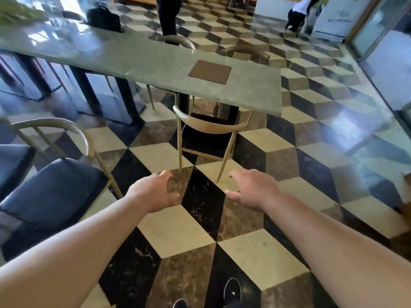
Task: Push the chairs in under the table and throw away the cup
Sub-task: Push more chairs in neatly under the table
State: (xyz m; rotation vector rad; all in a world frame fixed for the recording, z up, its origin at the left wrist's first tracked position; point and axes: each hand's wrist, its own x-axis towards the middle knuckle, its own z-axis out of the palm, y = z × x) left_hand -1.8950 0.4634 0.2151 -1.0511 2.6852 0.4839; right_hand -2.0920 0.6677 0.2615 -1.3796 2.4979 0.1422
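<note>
Head view. Nearest the lens, two bare forearms stretched forward over a cube-patterned tiled floor, dark shoes just below. Left hand spread, fingers loosely curled, holding nothing. Right hand likewise spread and empty, palm down. Both short of any contact.

Just beyond the fingertips and between the two hands, a wooden chair with curved backrest and dark seat, partly tucked beneath the near end of the grey table, rear legs out on the tiles. Left of the left hand, a second chair with a dark cushion, well out from the table and turned at an angle. Farther beyond the grip, on the table top, a brown square mat and, far left, a dark bag. Across the table, another chair back. People standing and crouching in the far background.

No cup visible anywhere; possibly outside the frame or lost in the blur at top left.

Risks, as judgement: pushing the centre chair crookedly, with one hand leading, likely to jam a leg or the backrest against the table's dark pedestal. A hard shove on polished tile likely to send it skidding into the table edge. Fingers liable to be pinched between backrest and table rim. Left chair easy to clip with the hip or elbow. Cup possibly forgotten, being out of sight.
</note>
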